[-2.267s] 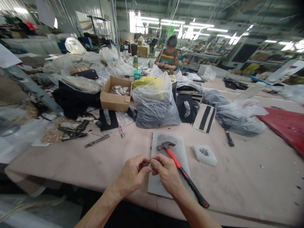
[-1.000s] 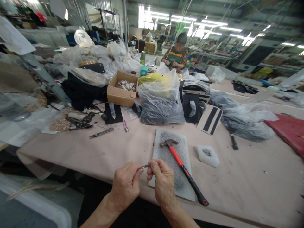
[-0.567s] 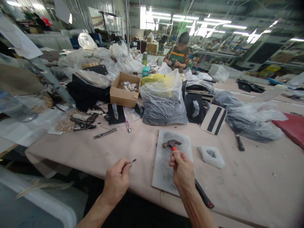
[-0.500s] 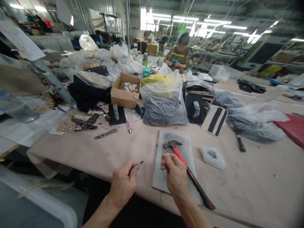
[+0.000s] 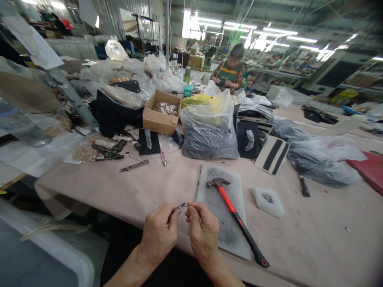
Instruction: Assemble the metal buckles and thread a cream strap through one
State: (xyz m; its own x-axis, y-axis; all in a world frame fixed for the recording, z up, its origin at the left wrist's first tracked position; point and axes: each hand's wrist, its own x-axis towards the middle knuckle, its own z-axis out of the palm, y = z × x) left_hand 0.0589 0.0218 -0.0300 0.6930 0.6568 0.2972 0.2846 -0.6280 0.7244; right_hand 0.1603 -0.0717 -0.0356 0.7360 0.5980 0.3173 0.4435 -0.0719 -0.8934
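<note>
The left hand point(image 5: 160, 227) pinched a small dark piece point(image 5: 181, 206) above the table just left of the speckled board point(image 5: 209, 195), and the right hand point(image 5: 204, 231), over the hammer point(image 5: 230, 203) half a second earlier, had returned beside it, fingertips together, their contents unclear. Beyond, a cardboard box point(image 5: 160, 123) held whitish pieces point(image 5: 167, 108); right of it, a clear bag point(image 5: 209, 137) held dark and yellow contents.

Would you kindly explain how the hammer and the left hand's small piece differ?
The hammer is far larger than the small piece. The hammer lies across the speckled board; the left hand pinches the small piece. The hammer's handle is red and black; the small piece looks dark and silvery.
</note>
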